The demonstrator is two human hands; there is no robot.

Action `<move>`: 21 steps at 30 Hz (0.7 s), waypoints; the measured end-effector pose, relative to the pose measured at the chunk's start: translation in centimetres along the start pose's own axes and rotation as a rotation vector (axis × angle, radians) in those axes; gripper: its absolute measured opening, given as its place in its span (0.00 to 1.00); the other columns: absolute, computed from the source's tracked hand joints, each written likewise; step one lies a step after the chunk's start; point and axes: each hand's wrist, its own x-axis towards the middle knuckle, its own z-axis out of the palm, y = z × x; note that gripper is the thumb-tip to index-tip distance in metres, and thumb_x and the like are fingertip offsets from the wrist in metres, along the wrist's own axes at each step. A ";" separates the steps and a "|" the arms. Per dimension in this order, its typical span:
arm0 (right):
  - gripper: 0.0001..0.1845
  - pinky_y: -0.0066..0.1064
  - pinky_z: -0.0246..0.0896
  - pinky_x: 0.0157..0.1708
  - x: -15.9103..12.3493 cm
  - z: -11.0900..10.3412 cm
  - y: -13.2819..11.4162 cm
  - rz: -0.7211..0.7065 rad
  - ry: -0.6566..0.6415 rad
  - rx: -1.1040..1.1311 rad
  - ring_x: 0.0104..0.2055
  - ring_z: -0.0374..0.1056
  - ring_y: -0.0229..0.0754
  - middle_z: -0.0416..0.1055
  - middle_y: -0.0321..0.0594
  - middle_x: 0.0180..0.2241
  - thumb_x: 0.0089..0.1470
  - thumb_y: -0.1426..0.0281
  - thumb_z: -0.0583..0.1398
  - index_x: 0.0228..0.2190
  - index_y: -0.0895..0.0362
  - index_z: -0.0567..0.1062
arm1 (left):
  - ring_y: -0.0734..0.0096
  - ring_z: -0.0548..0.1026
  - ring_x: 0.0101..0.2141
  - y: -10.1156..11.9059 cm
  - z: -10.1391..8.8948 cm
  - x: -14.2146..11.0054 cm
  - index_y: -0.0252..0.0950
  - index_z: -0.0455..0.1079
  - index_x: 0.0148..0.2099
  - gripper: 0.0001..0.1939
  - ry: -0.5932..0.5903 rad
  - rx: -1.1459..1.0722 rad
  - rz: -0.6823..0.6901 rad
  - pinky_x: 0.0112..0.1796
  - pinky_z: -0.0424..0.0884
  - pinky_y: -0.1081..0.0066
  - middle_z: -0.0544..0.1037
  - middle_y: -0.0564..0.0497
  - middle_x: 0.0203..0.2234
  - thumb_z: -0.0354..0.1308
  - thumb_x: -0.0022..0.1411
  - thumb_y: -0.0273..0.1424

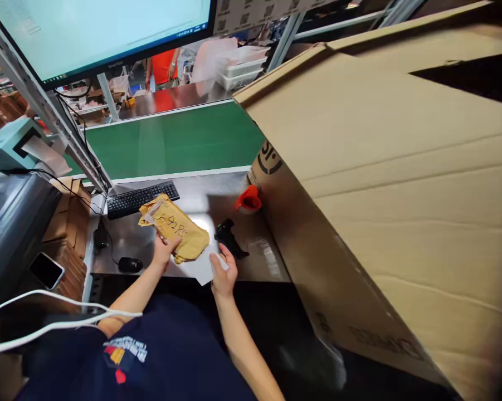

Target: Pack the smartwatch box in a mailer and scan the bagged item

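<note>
My left hand (164,252) grips a yellow padded envelope (184,231) by its near edge, thumb on top. Dark handwriting runs across the envelope, and its far left end is crumpled with tape. Between the thumb and fingers of my right hand (224,271) is a white paper slip (204,267), which reaches to the envelope's near right corner; whether the two touch I cannot tell. Just beyond my right hand, a black handheld scanner (229,238) with a small green light lies on the metal table (192,192).
A large cardboard box (384,184) fills the right side. A keyboard (142,199), a mouse (130,264) and a red tape dispenser (249,199) are on the table. Behind runs a green conveyor belt (175,139). A monitor (108,33) hangs above; a phone (47,271) lies left. A person in orange (164,68) stands beyond.
</note>
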 end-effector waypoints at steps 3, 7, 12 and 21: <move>0.48 0.32 0.62 0.32 0.0 0.6 -0.8 -0.022 0.041 0.015 0.30 0.66 0.39 0.70 0.32 0.33 0.39 0.51 0.74 0.58 0.56 0.69 | 0.51 0.83 0.49 -0.7 0.1 -1.0 0.35 0.73 0.53 0.44 -0.072 0.042 -0.054 0.60 0.74 0.47 0.85 0.38 0.49 0.84 0.34 0.43; 0.37 0.32 0.60 0.32 1.4 1.7 -2.0 -0.034 0.195 0.137 0.30 0.65 0.40 0.68 0.32 0.31 0.41 0.50 0.67 0.50 0.57 0.72 | 0.45 0.82 0.52 -2.2 0.0 -2.7 0.37 0.74 0.53 0.46 -0.305 0.076 -0.213 0.62 0.72 0.43 0.84 0.37 0.51 0.86 0.30 0.38; 0.31 0.39 0.68 0.41 1.9 3.8 -2.6 -0.061 0.290 0.264 0.40 0.72 0.46 0.74 0.40 0.40 0.51 0.44 0.55 0.45 0.55 0.74 | 0.42 0.80 0.57 -2.9 0.1 -4.3 0.39 0.74 0.57 0.46 -0.461 0.070 -0.285 0.65 0.70 0.45 0.83 0.37 0.55 0.83 0.34 0.42; 0.36 0.55 0.77 0.47 -1.6 0.4 -5.3 0.046 -0.081 0.059 0.45 0.79 0.60 0.82 0.44 0.41 0.48 0.35 0.62 0.45 0.49 0.77 | 0.43 0.83 0.54 1.6 1.5 -6.3 0.41 0.76 0.55 0.37 -0.538 0.366 -0.141 0.57 0.79 0.45 0.84 0.40 0.54 0.79 0.45 0.49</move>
